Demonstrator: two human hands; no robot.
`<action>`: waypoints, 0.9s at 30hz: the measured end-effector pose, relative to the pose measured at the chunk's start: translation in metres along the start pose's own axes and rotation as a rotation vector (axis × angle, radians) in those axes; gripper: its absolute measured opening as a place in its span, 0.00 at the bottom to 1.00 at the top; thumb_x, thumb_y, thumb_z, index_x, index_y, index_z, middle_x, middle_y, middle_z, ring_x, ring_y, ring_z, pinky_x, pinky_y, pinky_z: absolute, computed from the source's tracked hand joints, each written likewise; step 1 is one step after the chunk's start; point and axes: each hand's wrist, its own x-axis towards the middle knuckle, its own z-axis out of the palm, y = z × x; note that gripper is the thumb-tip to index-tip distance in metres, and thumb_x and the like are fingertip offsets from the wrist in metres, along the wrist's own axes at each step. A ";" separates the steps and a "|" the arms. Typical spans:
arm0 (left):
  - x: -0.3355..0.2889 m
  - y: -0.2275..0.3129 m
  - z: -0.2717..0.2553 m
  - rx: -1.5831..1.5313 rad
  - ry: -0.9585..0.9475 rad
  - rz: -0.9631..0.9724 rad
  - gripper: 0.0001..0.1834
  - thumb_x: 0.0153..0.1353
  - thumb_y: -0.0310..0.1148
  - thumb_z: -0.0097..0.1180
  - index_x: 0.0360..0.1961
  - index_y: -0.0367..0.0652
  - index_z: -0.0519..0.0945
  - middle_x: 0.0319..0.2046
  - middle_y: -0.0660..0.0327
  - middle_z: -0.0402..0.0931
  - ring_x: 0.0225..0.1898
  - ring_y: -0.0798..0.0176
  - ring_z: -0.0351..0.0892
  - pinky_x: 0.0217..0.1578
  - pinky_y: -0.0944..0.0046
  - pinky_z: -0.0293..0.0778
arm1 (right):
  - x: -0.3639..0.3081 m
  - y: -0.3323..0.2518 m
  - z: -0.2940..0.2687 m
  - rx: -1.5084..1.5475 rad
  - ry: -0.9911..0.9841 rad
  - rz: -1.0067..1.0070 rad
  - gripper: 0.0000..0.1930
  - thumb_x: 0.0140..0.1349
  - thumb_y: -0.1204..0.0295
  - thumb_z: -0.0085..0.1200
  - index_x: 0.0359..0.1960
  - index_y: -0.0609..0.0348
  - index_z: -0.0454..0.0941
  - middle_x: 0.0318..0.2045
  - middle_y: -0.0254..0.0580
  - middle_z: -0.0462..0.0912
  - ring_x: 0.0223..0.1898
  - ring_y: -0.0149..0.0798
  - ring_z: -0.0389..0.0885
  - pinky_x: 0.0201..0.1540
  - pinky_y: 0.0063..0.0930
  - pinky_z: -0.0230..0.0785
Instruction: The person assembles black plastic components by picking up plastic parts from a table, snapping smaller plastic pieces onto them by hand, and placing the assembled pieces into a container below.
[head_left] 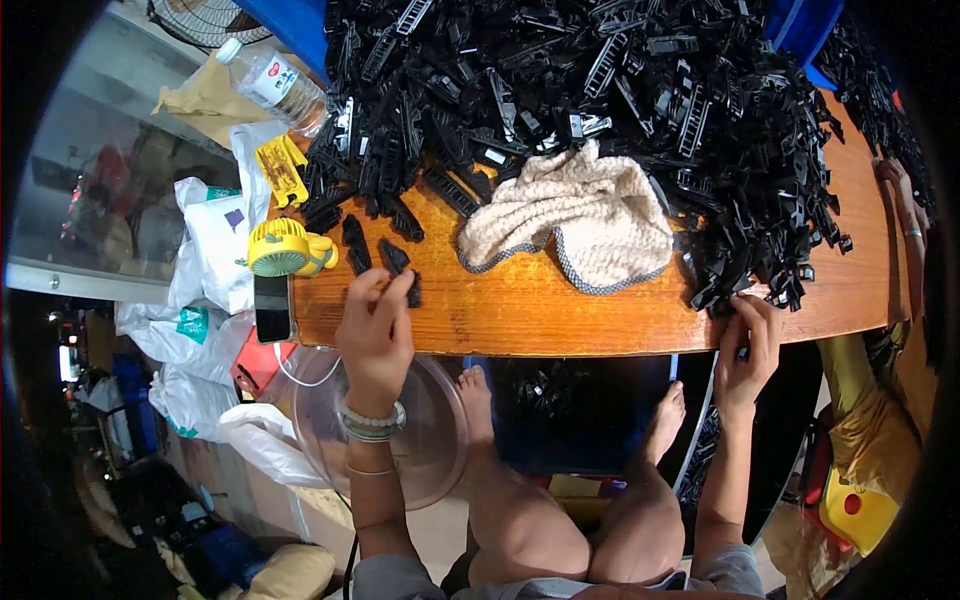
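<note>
My left hand (pixel 375 325) is at the front left of the wooden table, its fingers bent and closed on a small black plastic part (pixel 394 258). Just beyond it lies another black part (pixel 355 244). At the table's front right, my right hand (pixel 750 345) has its fingers drawn together at the near edge of a heap of black plastic parts (pixel 640 90). A small dark piece shows between those fingers, partly hidden. Between my hands, a crumpled cream cloth (pixel 580 220) with a grey edge lies against the heap.
On the left stand a yellow handheld fan (pixel 285 248), a phone (pixel 272 308), a yellow plastic piece (pixel 282 170) and a plastic bottle (pixel 272 82). Below the table edge is a clear round tub (pixel 440 430). Another person's arm (pixel 905 200) reaches in at the far right.
</note>
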 end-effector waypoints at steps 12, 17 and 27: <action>0.028 -0.003 -0.003 -0.118 -0.192 0.091 0.13 0.53 0.22 0.59 0.42 0.40 0.80 0.45 0.53 0.76 0.47 0.48 0.72 0.50 0.53 0.68 | -0.006 0.005 0.005 0.102 0.012 0.015 0.14 0.53 0.89 0.58 0.40 0.60 0.80 0.50 0.50 0.74 0.42 0.42 0.78 0.38 0.29 0.72; 0.022 0.000 -0.013 -0.228 -0.250 -0.018 0.12 0.48 0.23 0.66 0.35 0.38 0.79 0.37 0.54 0.78 0.41 0.49 0.75 0.43 0.56 0.71 | -0.005 0.006 0.010 0.110 0.026 -0.027 0.12 0.52 0.88 0.58 0.38 0.62 0.80 0.51 0.51 0.74 0.41 0.42 0.77 0.39 0.30 0.72; 0.012 -0.001 -0.011 -0.542 -0.350 -0.438 0.14 0.47 0.22 0.70 0.35 0.36 0.78 0.32 0.65 0.76 0.27 0.75 0.67 0.29 0.75 0.66 | -0.008 0.007 0.002 0.132 -0.015 0.045 0.13 0.51 0.88 0.59 0.38 0.62 0.79 0.53 0.52 0.73 0.41 0.42 0.78 0.42 0.32 0.72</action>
